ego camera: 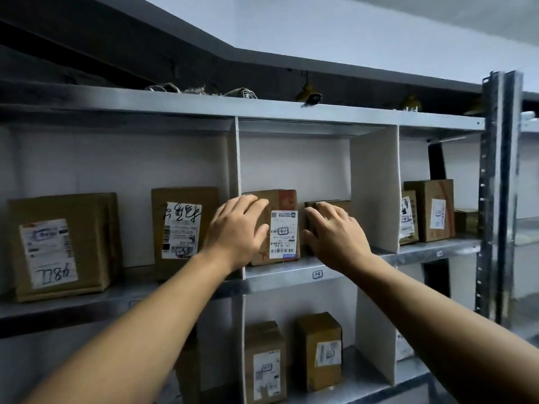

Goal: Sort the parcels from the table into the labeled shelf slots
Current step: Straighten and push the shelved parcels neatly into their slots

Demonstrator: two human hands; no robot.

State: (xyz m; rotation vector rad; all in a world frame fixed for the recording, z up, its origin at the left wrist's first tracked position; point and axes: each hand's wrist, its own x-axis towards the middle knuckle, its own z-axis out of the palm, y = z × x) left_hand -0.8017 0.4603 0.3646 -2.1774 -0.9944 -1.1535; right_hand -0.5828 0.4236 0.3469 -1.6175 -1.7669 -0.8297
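A brown cardboard parcel (284,228) with a white barcode label stands upright in the middle slot of the grey metal shelf (291,274), above a small slot label (317,274). My left hand (237,233) holds its left side, fingers curled over the top corner and thumb on the front. To its right a smaller brown box (335,204) sits deeper in the same slot. My right hand (335,237) grips this box, with fingers over its top and front.
White dividers (376,188) split the shelf into slots. Two labelled parcels (58,246) stand in the left slot, more parcels (428,209) in the right slot, and two boxes (291,360) on the shelf below. A perforated steel upright (495,185) stands at right.
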